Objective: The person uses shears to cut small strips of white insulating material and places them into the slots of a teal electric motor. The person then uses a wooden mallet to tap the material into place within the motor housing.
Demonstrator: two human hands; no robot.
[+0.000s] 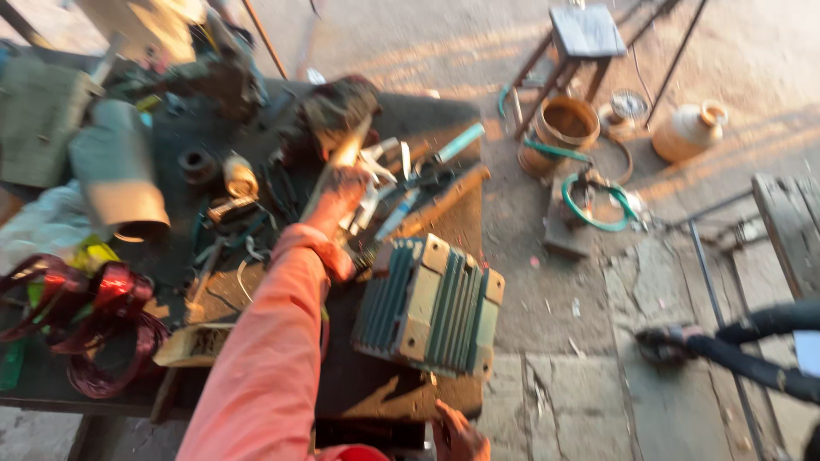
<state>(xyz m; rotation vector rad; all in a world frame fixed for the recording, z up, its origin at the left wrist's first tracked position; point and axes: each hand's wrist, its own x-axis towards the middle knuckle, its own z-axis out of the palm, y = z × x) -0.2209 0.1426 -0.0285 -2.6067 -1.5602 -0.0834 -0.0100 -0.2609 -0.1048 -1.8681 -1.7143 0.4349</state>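
My left hand (337,198), on a pink-sleeved arm, reaches over a cluttered dark workbench (384,384) and is closed around a pale tool handle (348,150) that points away from me; motion blur hides the tool's head. Just right of that hand lie blue-handled pliers (408,201) and a wooden-handled tool (448,195). A grey-green finned motor housing (431,303) sits near the bench's front right. My right hand (459,435) shows only partly at the bench's front edge, below the housing; its grip is not clear.
Reddish copper wire coils (102,329) and a grey cylinder (120,175) crowd the bench's left. On the floor to the right are a metal bucket (565,126), a green hose (591,203), a clay pot (690,130), a stool (586,34) and a black hose (756,363).
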